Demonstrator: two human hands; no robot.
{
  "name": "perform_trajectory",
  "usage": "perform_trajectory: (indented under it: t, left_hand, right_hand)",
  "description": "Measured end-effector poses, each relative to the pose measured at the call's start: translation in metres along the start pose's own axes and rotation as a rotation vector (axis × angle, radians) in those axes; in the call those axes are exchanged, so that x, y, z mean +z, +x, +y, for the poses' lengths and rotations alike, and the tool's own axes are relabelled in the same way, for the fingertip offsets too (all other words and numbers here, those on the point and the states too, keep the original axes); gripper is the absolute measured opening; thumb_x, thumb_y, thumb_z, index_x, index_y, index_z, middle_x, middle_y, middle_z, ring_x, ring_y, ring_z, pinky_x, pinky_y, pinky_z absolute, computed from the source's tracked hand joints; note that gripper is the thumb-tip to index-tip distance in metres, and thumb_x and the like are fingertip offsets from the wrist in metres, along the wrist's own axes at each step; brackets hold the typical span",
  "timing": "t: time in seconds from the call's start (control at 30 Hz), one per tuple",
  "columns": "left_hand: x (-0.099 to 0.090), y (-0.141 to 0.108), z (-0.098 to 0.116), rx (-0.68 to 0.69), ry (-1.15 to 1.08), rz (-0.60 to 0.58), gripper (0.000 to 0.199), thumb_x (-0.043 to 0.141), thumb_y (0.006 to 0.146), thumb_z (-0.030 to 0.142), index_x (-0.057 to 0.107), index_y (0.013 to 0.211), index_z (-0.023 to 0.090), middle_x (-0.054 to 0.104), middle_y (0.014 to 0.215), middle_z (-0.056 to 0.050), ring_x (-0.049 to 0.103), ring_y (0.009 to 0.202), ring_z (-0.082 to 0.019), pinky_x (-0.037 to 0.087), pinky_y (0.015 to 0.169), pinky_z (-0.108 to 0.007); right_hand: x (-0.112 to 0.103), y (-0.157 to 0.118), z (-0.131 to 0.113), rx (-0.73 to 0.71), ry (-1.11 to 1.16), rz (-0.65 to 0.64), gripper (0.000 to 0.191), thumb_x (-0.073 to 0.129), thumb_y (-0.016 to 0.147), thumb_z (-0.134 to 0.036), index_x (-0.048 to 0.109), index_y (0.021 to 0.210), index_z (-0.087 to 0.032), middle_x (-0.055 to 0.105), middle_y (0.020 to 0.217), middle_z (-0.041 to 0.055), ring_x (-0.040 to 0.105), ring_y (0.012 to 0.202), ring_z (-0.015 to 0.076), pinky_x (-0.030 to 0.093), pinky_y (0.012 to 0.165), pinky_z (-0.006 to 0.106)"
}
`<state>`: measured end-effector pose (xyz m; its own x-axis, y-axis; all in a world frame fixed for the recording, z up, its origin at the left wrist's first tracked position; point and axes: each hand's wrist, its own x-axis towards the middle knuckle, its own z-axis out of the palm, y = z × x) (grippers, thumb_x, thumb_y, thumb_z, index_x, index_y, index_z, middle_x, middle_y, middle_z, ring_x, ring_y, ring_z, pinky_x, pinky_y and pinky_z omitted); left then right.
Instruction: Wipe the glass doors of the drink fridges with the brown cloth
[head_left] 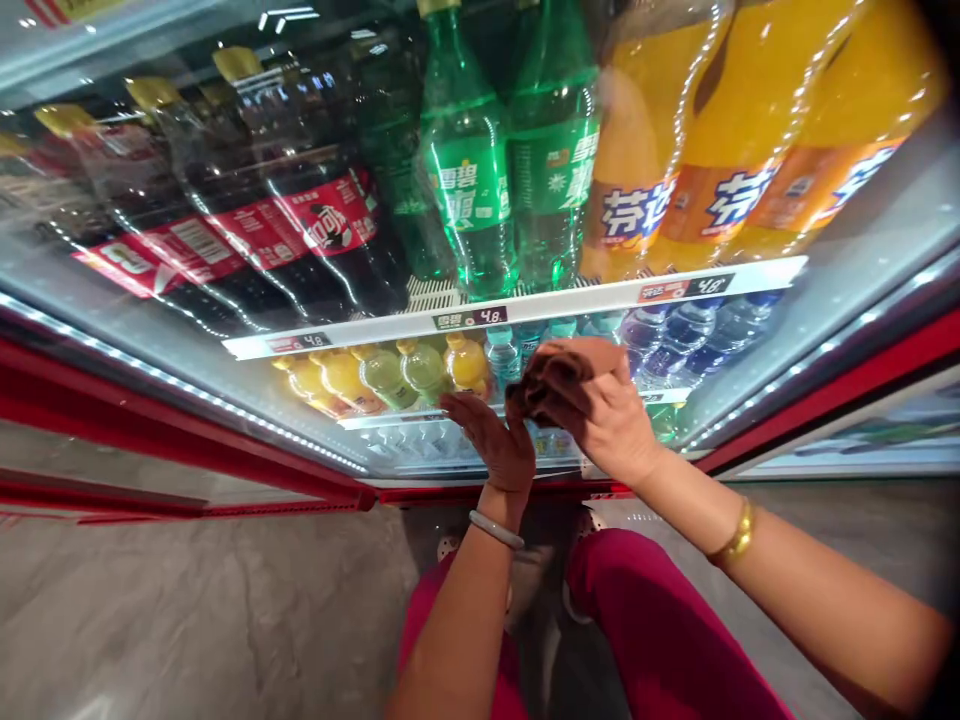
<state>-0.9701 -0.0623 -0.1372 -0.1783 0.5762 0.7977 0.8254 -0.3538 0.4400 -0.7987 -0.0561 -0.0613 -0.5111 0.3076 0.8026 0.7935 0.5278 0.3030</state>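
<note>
My right hand [604,415] is closed around a crumpled brown cloth [559,368] and holds it against the lower part of the glass door [135,300] of a drinks fridge. Beside it, my left hand [491,438] lies flat on the same glass, fingers spread, holding nothing. A pale bangle sits on my left wrist and a gold one on my right. Behind the glass near my hands stand small yellow and green drink bottles [390,375] and water bottles [675,335].
The upper shelf holds large dark cola bottles [300,240], green soda bottles [480,180] and orange soda bottles [705,150], above white price strips [525,305]. A red door frame [187,440] runs along the bottom. Grey stone floor [187,620] lies below, with my magenta-trousered legs [652,630].
</note>
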Motion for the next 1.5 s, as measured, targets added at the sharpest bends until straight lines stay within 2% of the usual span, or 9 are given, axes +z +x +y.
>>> perform_trajectory:
  t: [0.17,0.3,0.4,0.53,0.8,1.03,1.23,1.37,1.5]
  left_hand:
    - [0.017,-0.010,0.031,0.295,0.015,-0.155,0.087,0.051,0.099,0.026,-0.001,0.168,0.014,0.004,0.172,-0.014,-0.002,0.160,-0.029,0.002,0.133,-0.055]
    - [0.039,-0.013,0.072,0.430,0.034,-0.152,0.089,0.058,0.094,0.015,0.008,0.168,0.015,0.013,0.171,-0.011,0.001,0.160,-0.022,0.000,0.134,-0.045]
    - [0.053,-0.013,0.100,0.435,-0.011,-0.188,0.091,0.060,0.094,0.012,0.008,0.168,0.017,0.020,0.169,-0.013,0.005,0.159,-0.023,0.002,0.134,-0.048]
    - [0.062,-0.016,0.116,0.392,-0.077,-0.247,0.088,0.062,0.094,0.018,0.014,0.168,0.018,0.023,0.169,-0.019,0.013,0.159,-0.033,0.014,0.133,-0.060]
    - [0.071,-0.028,0.147,0.551,0.054,-0.337,0.080,0.058,0.092,0.014,0.025,0.165,0.010,0.036,0.167,-0.017,0.007,0.162,-0.024,0.005,0.135,-0.050]
    - [0.087,0.004,0.215,0.564,-0.072,-0.393,0.054,0.057,0.089,0.011,0.053,0.142,0.003,0.046,0.160,-0.027,0.019,0.161,-0.035,0.025,0.131,-0.063]
    - [0.082,-0.017,0.237,0.616,-0.047,-0.619,0.062,0.061,0.088,0.017,0.048,0.146,0.000,0.046,0.159,-0.030,0.024,0.160,-0.038,0.037,0.127,-0.060]
    - [0.087,-0.001,0.269,0.643,-0.142,-0.582,0.078,0.059,0.089,0.018,0.029,0.159,0.000,0.034,0.166,-0.030,0.017,0.161,-0.037,0.032,0.129,-0.060]
    - [0.091,0.056,0.309,0.718,-0.170,-0.394,0.096,0.053,0.092,0.015,-0.008,0.166,0.008,0.010,0.174,-0.025,0.006,0.162,-0.035,0.023,0.131,-0.061]
  right_hand:
    - [-0.011,-0.056,0.025,-0.056,0.030,-0.075,0.033,0.057,0.093,-0.008,0.075,0.102,-0.035,0.070,0.086,-0.0053,0.054,0.084,0.0147,0.025,0.132,0.048]
    - [-0.033,-0.081,0.072,0.132,-0.006,-0.036,0.034,0.056,0.094,-0.012,0.072,0.115,-0.034,0.072,0.105,-0.0001,0.059,0.101,0.0172,0.025,0.130,0.057]
    - [-0.041,-0.070,0.092,0.324,0.021,0.046,0.034,0.059,0.094,-0.016,0.070,0.121,-0.033,0.068,0.127,0.0045,0.055,0.127,0.0229,0.035,0.124,0.055]
    - [-0.030,-0.068,0.088,0.368,0.108,0.014,0.036,0.056,0.097,-0.020,0.067,0.130,-0.031,0.067,0.132,0.0076,0.056,0.129,0.0244,0.046,0.116,0.051]
    - [-0.040,-0.146,0.126,0.300,0.090,0.068,0.035,0.054,0.098,-0.013,0.069,0.125,-0.030,0.071,0.118,0.0039,0.061,0.121,0.0199,0.047,0.117,0.048]
    - [-0.065,-0.113,0.160,0.537,0.185,0.125,0.038,0.057,0.101,-0.028,0.061,0.138,-0.036,0.060,0.142,0.0039,0.051,0.139,0.0221,0.044,0.124,0.048]
    - [-0.087,-0.150,0.143,0.637,0.161,0.145,0.039,0.052,0.099,-0.023,0.064,0.136,-0.026,0.065,0.133,0.0125,0.056,0.132,0.0268,0.055,0.110,0.050]
    - [-0.116,-0.130,0.170,0.700,0.153,0.206,0.047,0.049,0.099,-0.023,0.056,0.145,-0.029,0.058,0.148,0.0110,0.051,0.141,0.0261,0.049,0.117,0.053]
    - [-0.139,-0.069,0.215,0.761,0.232,0.291,0.051,0.044,0.104,-0.033,0.044,0.154,-0.034,0.043,0.164,0.0038,0.040,0.153,0.0219,0.039,0.128,0.049]
